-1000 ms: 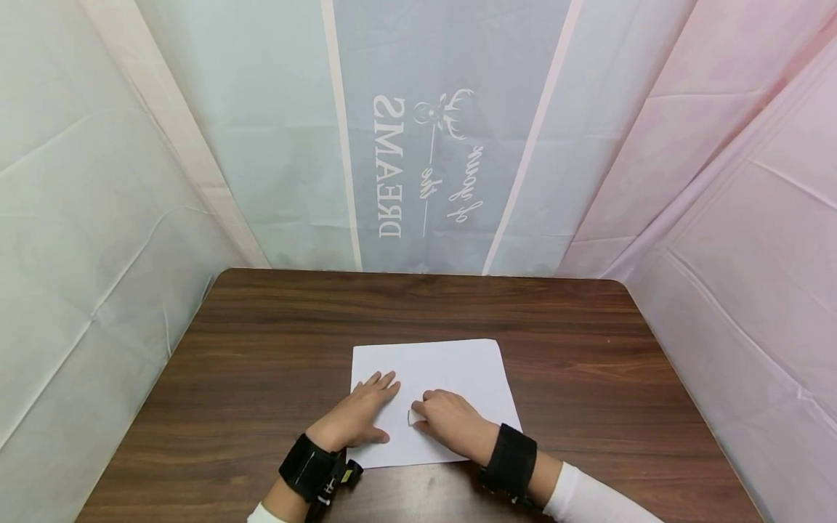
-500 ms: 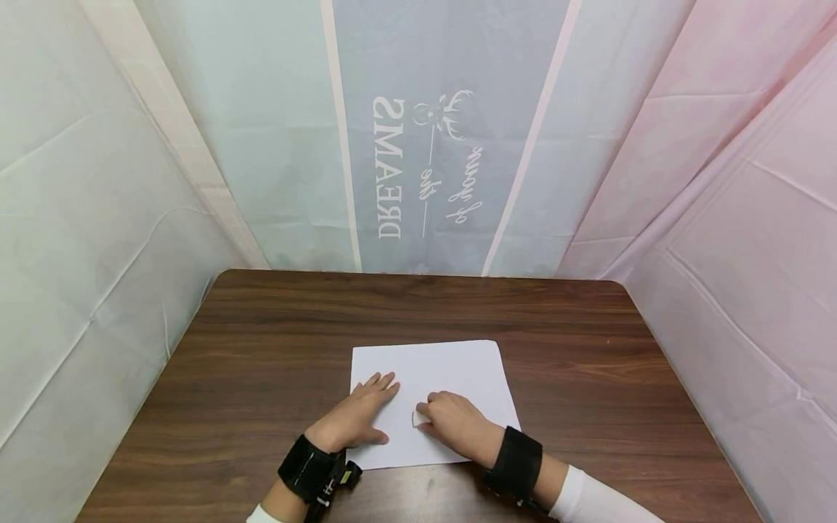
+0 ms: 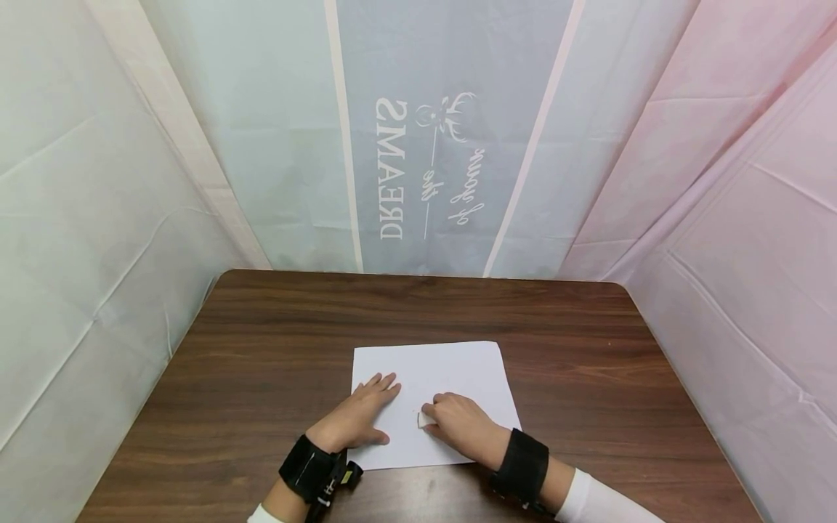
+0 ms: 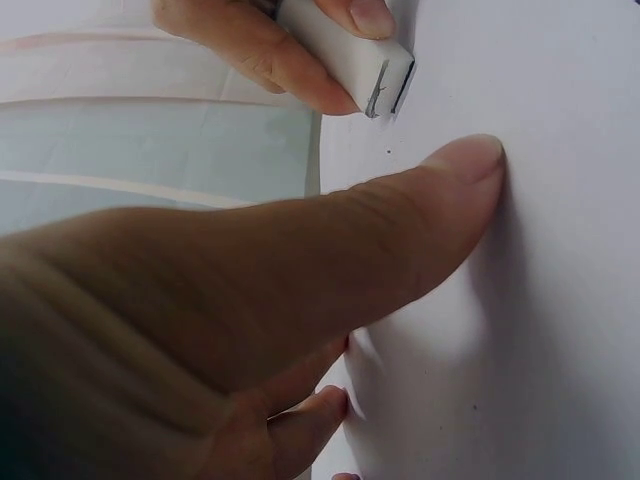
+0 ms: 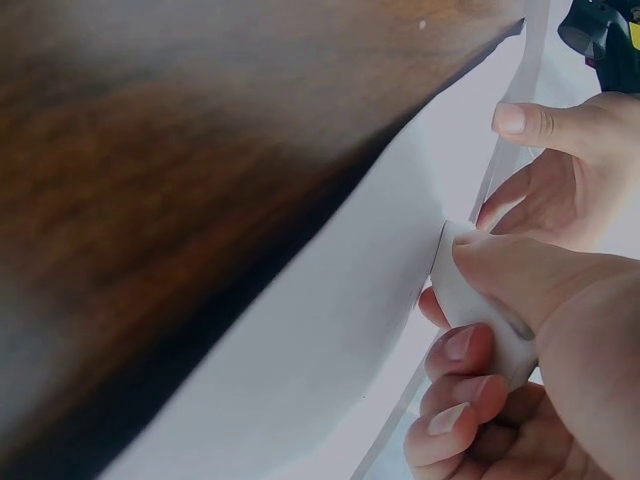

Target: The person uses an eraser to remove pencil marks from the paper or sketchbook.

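A white sheet of paper [image 3: 445,367] lies on the brown table. My left hand [image 3: 358,416] rests spread on its left part, with the thumb apart from the other fingers. My right hand [image 3: 466,427] pinches a white eraser [image 3: 425,420] between thumb and curled fingers, its end down at the paper near the middle. Dark smudges mark the end of the eraser [image 4: 370,75] in the left wrist view. The right wrist view shows the thumb [image 5: 500,255] along one side of the block, which the fingers partly hide.
The wooden table [image 3: 418,305] stretches beyond the paper on all sides. Fabric curtains [image 3: 294,145] stand behind it and at both sides. Small dark specks dot the paper in the left wrist view. Each wrist wears a black band [image 3: 521,468].
My right hand has slid slightly to the right across the paper with the eraser. My left hand has stayed in place, and the sheet has hardly moved.
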`<state>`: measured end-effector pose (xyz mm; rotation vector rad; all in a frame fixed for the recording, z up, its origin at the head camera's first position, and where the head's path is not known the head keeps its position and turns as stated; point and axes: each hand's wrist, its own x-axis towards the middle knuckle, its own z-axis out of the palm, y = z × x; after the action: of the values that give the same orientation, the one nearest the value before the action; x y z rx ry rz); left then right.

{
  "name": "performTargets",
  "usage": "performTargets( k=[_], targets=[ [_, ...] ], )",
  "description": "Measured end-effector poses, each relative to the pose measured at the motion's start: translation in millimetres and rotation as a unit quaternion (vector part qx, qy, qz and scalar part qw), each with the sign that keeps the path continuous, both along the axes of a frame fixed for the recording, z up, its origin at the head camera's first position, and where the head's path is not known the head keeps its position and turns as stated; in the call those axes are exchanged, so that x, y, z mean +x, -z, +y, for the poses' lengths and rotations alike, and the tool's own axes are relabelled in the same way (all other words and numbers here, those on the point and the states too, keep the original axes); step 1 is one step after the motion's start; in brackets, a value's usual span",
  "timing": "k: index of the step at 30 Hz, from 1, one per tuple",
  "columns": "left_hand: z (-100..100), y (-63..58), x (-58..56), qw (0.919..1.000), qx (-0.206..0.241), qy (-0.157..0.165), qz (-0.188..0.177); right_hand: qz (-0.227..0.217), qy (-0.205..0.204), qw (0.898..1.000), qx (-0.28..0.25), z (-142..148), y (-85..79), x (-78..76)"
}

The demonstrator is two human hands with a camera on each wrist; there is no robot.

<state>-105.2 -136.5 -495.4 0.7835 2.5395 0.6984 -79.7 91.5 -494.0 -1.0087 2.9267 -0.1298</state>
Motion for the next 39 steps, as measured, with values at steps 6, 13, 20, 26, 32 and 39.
performTargets(
  k=[6, 13, 20, 26, 32, 39],
  targets=[
    [0, -0.3, 0.0, 1.0000, 0.001, 0.003, 0.001, -0.002, 0.006, 1.000, 0.003, 4, 1.0, 1.3],
    [-1, -2.1, -0.3, 1.0000, 0.005, 0.002, -0.003, -0.007, 0.008, 1.000, 0.001, 7, -0.7, 1.9],
    [0, -2.8, 0.5, 1.0000, 0.004, 0.000, -0.004, -0.003, 0.007, 1.000, 0.002, 11, 0.2, 2.9],
    [0, -3.9, 1.6, 1.0000, 0.004, 0.004, 0.002, -0.001, 0.012, 1.000, 0.004, 13, -0.9, 5.2],
    [0, -5.0, 2.3, 1.0000, 0.005, 0.004, 0.003, 0.005, 0.015, 1.000, 0.006, 16, -1.4, 6.6],
    [0, -5.3, 2.5, 1.0000, 0.006, 0.000, -0.001, 0.009, 0.014, 1.000, 0.002, 19, -0.3, 7.0]
  ],
)
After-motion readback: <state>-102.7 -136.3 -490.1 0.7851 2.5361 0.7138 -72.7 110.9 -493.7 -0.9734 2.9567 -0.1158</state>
